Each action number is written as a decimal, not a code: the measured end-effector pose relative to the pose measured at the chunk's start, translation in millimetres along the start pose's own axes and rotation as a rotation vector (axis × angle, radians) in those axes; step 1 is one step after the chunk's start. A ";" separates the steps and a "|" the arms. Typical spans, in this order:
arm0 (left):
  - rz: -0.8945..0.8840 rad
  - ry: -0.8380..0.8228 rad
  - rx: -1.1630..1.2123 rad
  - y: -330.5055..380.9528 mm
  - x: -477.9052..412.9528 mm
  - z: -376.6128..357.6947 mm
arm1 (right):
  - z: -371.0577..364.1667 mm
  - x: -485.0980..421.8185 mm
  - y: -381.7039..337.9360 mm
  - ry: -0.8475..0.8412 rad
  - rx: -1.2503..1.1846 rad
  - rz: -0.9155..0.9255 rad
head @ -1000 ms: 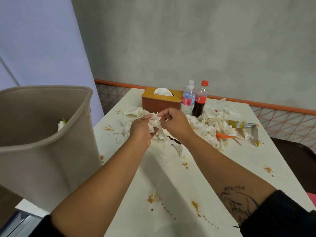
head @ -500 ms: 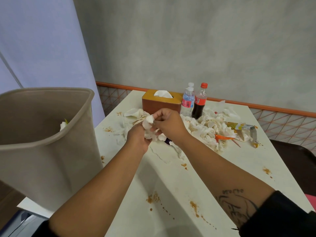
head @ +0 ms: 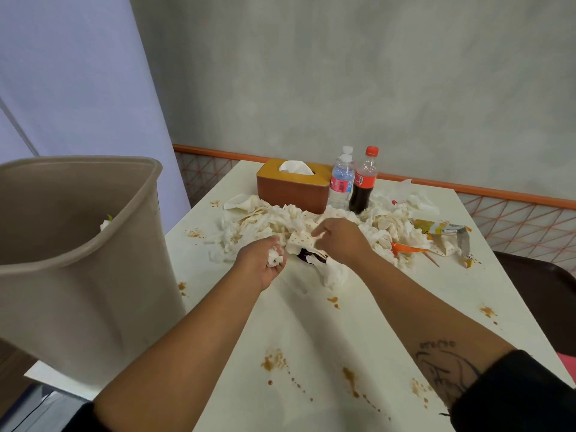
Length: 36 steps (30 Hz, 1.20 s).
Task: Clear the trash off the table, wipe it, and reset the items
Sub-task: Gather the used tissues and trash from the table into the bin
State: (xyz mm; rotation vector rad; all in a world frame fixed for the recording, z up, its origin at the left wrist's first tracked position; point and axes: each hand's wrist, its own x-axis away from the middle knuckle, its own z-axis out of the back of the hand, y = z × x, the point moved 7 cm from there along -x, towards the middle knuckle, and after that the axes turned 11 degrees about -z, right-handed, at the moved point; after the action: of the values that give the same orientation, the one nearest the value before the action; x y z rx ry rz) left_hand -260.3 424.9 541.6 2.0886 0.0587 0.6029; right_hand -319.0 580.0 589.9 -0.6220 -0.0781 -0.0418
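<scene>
A heap of crumpled white tissues point(head: 274, 222) lies across the middle of the white table point(head: 327, 332). My left hand point(head: 260, 263) grips a wad of tissue point(head: 276, 257) at the heap's near edge. My right hand point(head: 339, 241) pinches a dotted paper wrapper point(head: 300, 243) just beside it. A dark purple wrapper point(head: 307, 255) shows under the papers. A beige trash bin point(head: 78, 254) stands at the table's left edge with some trash inside.
An orange tissue box point(head: 293, 185), a water bottle point(head: 341, 182) and a cola bottle point(head: 363, 182) stand at the back. A yellow snack packet point(head: 436, 227) and an orange utensil point(head: 405, 248) lie right of the heap. Brown sauce stains point(head: 274, 361) dot the near table. A dark chair point(head: 545, 294) is at right.
My left hand has drawn back toward me with a wad of tissue. My right hand has let go of that wad and moved right onto the dotted wrapper.
</scene>
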 end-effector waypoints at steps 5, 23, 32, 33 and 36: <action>0.018 0.039 -0.046 -8.3 -6.3 5.8 | -23.0 -3.7 40.1 -0.169 0.300 -0.122; -0.004 0.049 -0.130 -18.0 -23.8 18.1 | -14.2 -24.0 15.3 0.014 0.284 0.012; 0.011 -0.008 -0.010 -6.9 -13.1 12.1 | 13.6 13.5 -64.8 -0.059 -0.308 0.175; 0.001 -0.032 0.014 -3.1 -10.8 9.3 | 10.2 19.4 -72.1 -0.093 -0.333 0.187; -0.039 -0.130 0.097 9.3 -1.8 -2.2 | -5.9 33.2 -86.2 -0.137 -0.299 0.240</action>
State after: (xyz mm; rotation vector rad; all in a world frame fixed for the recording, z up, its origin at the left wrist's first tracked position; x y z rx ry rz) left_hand -264.6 420.8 549.4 2.2103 0.0554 0.4476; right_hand -291.0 506.1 638.0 -0.9287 -0.1306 0.2252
